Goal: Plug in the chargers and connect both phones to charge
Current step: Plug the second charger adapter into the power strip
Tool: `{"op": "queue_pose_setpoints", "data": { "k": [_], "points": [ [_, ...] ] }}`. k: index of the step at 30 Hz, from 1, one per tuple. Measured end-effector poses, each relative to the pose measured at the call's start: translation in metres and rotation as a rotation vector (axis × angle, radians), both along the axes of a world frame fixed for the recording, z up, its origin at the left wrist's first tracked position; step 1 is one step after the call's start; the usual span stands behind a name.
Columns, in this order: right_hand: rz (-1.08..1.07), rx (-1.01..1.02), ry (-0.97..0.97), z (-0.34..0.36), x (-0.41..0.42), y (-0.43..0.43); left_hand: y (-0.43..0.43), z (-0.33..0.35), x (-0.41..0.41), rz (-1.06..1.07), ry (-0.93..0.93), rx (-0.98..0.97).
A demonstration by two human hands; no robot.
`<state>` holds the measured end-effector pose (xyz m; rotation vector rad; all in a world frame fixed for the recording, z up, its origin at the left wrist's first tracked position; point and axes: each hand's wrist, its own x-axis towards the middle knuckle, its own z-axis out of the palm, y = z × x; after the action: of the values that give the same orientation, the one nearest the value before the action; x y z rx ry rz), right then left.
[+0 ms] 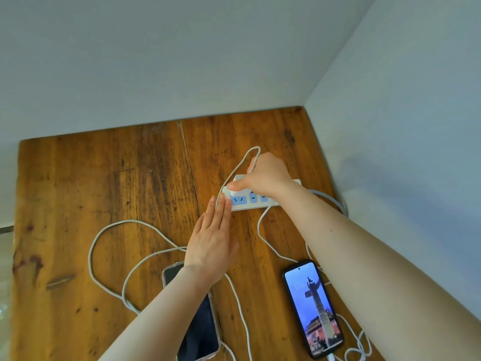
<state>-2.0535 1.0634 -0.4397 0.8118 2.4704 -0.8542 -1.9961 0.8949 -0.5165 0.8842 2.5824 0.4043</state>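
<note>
On the wooden table (104,178), the right hand (263,175) pinches a white charger (235,187) down into the strip (260,201) at its left end, while the left hand (210,241) lies flat and open, bracing that end. Lit phone (313,308) looks cabled already; dark phone (197,332) sits under the left wrist. Next it probably needs a firm straight push to seat it.

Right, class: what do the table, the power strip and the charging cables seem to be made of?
Table: wood, probably varnished, with visible grain, knots, a plank seam and slight sheen.
Power strip: likely moulded plastic, smooth white body with blue socket faces.
Charging cables: flexible, pale, smooth sheathing, probably rubber or plastic; they lie in loose loops.
</note>
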Motion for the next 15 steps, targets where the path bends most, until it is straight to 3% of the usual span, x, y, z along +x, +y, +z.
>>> {"op": "queue_pose_setpoints", "data": {
  "k": [15],
  "points": [
    [-0.022, 0.079, 0.004, 0.004, 0.005, -0.017, -0.002, -0.003, 0.001, 0.010, 0.003, 0.043]
  ]
}}
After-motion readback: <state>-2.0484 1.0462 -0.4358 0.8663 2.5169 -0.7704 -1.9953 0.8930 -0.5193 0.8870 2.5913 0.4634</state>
